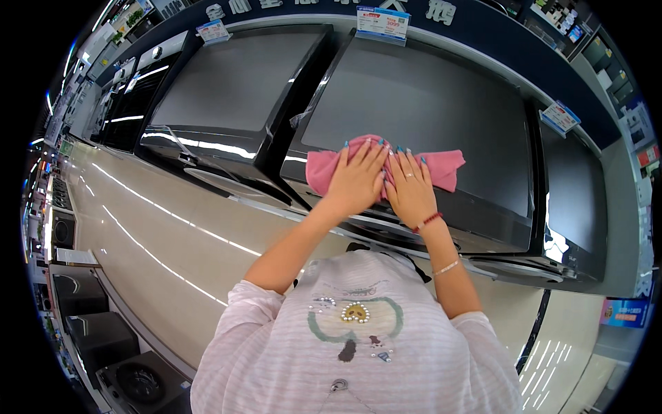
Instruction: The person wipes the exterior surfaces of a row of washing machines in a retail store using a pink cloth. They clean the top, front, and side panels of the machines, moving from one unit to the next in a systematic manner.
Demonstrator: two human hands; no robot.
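Note:
A bunched pink cloth [441,168] lies on the dark grey, glossy top of a washing machine [420,90], close to its front edge. My left hand [358,179] rests palm down on the cloth's middle, fingers stretched out over its folds. Beside it, my right hand [412,186] presses on the cloth too, with its fingers extended. The two hands nearly touch, and ends of the cloth stick out on both sides. Part of the cloth is hidden under my palms.
Similar dark machines stand to the left [227,90] and right [576,186], with a narrow gap [293,117] on the left. Price signs [382,25] stand along the back ledge. Behind me at lower left are more washing machines [141,379] on a shiny tiled floor [165,228].

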